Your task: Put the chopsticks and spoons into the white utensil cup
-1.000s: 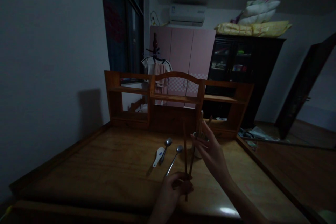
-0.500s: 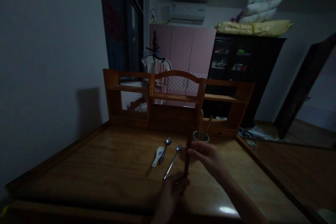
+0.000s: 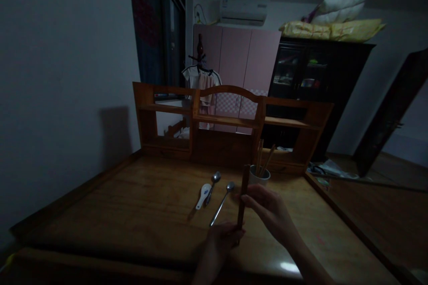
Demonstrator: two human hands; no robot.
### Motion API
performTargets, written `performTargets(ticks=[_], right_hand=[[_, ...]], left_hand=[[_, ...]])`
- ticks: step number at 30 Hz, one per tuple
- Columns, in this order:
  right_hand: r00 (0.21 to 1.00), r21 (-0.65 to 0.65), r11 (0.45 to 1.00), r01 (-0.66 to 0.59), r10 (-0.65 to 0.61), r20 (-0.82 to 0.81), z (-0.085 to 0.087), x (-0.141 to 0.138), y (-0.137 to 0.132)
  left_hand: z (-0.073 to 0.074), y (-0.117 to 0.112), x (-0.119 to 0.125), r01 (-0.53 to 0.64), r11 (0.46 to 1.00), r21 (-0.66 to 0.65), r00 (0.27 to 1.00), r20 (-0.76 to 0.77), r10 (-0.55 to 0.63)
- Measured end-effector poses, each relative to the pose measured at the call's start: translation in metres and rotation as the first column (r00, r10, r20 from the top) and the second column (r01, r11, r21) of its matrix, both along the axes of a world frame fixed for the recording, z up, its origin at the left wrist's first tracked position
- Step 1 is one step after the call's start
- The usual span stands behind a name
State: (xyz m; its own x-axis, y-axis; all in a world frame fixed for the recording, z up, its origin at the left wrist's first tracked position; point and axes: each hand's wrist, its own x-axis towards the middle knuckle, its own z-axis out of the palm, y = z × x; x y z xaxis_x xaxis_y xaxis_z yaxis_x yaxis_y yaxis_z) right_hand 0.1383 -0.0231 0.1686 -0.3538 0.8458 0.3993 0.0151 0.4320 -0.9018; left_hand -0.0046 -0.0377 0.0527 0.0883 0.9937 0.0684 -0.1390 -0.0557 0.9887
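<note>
I hold a pair of dark wooden chopsticks (image 3: 243, 187) upright and pressed together above a wooden table (image 3: 133, 213). My left hand (image 3: 222, 238) is closed around their lower ends. My right hand (image 3: 267, 207) pinches them near the middle. Just beyond stands a white cup (image 3: 260, 176) with several chopsticks standing in it. Left of the chopsticks lie two metal spoons (image 3: 221, 202) and a white ceramic spoon (image 3: 203, 196).
A wooden shelf unit (image 3: 230, 122) runs along the far edge of the table. Behind it are pink wardrobes (image 3: 240, 67), a dark cabinet (image 3: 314, 80) with bedding on top, and hanging clothes. A wall is to the left, an open door at right.
My right hand came back from the cup and closed on the chopsticks, bringing the two sticks together upright. The view shifted slightly left.
</note>
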Motion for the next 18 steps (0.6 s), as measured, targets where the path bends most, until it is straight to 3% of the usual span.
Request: performTargets(ticks=[5, 12, 15, 18], right_hand=[[0.999, 0.038, 0.999, -0.002, 0.001, 0.049, 0.002, 0.0, 0.0], [0.982, 0.093, 0.995, 0.021, -0.038, 0.186, 0.01, 0.005, 0.002], [0.952, 0.239, 0.97, 0.038, -0.108, 0.287, 0.013, 0.005, 0.001], [0.922, 0.377, 0.926, 0.039, -0.179, 0.342, 0.012, 0.0, 0.0]], left_hand=[[0.002, 0.002, -0.005, 0.016, 1.0, 0.007, 0.998, -0.063, -0.016], [-0.004, 0.003, 0.001, -0.025, 0.998, -0.049, 0.997, 0.071, 0.029], [-0.004, 0.004, 0.0, -0.02, 0.997, -0.077, 0.999, 0.046, 0.023], [0.001, 0.003, -0.003, -0.005, 1.0, -0.027, 1.0, -0.024, 0.004]])
